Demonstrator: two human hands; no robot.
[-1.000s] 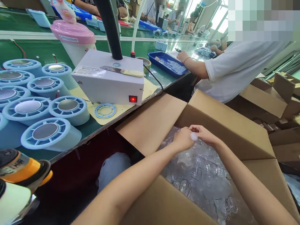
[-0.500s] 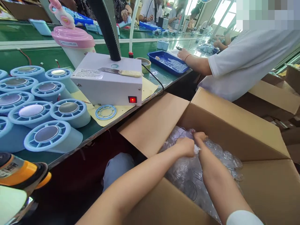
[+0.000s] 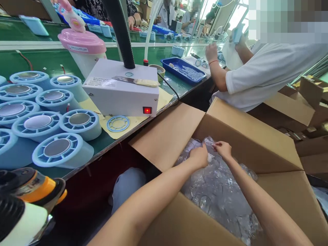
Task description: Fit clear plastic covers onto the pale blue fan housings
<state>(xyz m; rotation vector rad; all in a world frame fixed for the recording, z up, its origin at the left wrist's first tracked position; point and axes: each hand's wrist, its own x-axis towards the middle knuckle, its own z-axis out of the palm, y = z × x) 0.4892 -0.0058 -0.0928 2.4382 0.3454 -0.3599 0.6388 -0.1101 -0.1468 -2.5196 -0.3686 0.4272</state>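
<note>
Head view has both your hands down inside the open cardboard box beside the bench: your left hand is curled shut, gripping the gathered top of the clear plastic bag, and your right hand pinches the same plastic at the bag's neck, thumb and fingers closed on the film, the two hands nearly touching. The bag fills the box and holds many clear round parts (too crumpled over to tell what they are exactly). To your left on the green bench sits a white control box with a lit red switch, a black hose rising from its top, and a blade with a pale handle lying on it. Pale blue round housings crowd the bench beside it, with one flat blue ring on yellow paper. Further along, a co-worker in a white shirt has both hands raised near a blue tray
</note>
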